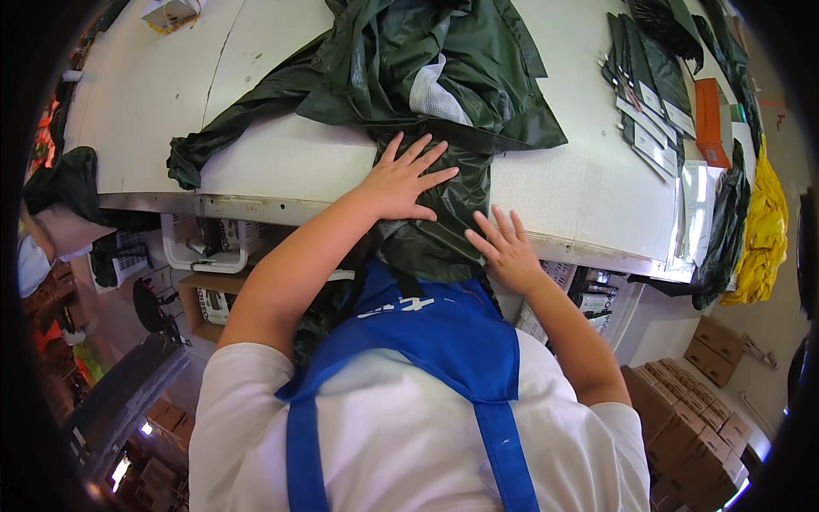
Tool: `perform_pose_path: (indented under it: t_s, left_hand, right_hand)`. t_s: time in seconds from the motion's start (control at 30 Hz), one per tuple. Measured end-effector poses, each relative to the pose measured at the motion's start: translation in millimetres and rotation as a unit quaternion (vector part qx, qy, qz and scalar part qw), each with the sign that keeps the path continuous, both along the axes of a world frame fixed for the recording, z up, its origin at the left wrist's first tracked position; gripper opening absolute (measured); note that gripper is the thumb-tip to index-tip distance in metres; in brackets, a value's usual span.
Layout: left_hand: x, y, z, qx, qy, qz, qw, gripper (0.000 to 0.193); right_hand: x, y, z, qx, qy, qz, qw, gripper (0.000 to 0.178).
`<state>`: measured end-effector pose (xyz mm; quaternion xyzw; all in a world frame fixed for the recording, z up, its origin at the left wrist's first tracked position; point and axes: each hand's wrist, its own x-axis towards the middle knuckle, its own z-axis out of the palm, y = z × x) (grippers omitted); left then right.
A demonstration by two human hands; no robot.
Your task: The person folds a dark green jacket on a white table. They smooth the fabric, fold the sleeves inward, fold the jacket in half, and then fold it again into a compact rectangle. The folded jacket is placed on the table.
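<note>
A dark green, shiny rain jacket [503, 77] lies on the white table, with one sleeve [247, 107] stretched out to the left. White mesh lining [437, 92] shows through an opening in it. A narrower piece of the same green fabric [452, 183] comes from under the jacket and hangs over the table's front edge toward my blue apron. My left hand [399, 186] lies flat on this piece, fingers spread. At its right border rests my right hand [505, 247], fingers stretched out near the table edge. Neither hand grips anything.
On the right of the table [589, 183] lie several flat dark packets [648, 94] with white labels, beside an orange box [711, 119]. Yellow fabric [762, 230] hangs off the right end. A white basket [205, 243] is under the left side. Cardboard boxes [691, 418] stand at lower right.
</note>
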<state>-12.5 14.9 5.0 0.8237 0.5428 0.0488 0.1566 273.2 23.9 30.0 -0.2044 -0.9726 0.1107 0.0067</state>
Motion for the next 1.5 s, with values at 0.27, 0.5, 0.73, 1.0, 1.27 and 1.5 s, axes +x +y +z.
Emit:
perform_pose_path:
  t_s: [0.27, 0.5, 0.73, 1.0, 1.27, 1.5]
  left_hand:
    - [-25.3, 0.7, -28.0, -0.158, -0.262, 0.04, 0.951, 0.063]
    - [-14.4, -19.8, 64.2, 0.218, -0.322, 0.109, 0.915, 0.016]
    - [26.1, -40.3, 2.6, 0.149, -0.066, 0.028, 0.986, 0.009]
    - [2.1, 2.5, 13.5, -0.098, -0.196, 0.126, 0.967, 0.012]
    - [-4.0, 22.7, 16.9, -0.037, -0.082, 0.092, 0.992, 0.014]
    - [-0.9, 11.6, 1.8, 0.108, -0.162, 0.039, 0.98, 0.025]
  right_hand:
    - [-60.1, 42.9, -27.2, -0.34, 0.153, -0.388, 0.843, 0.031]
    - [-89.3, 48.6, -8.4, -0.211, -0.064, -0.475, 0.852, 0.047]
    - [-95.2, 16.9, 3.8, -0.026, 0.146, -0.317, 0.937, 0.056]
    - [-81.0, 41.0, 4.7, -0.211, 0.104, -0.265, 0.935, 0.04]
    - [-100.6, 50.9, 3.5, -0.007, 0.146, -0.078, 0.986, 0.03]
    - [-97.7, 75.2, -10.8, -0.137, 0.185, -0.183, 0.956, 0.02]
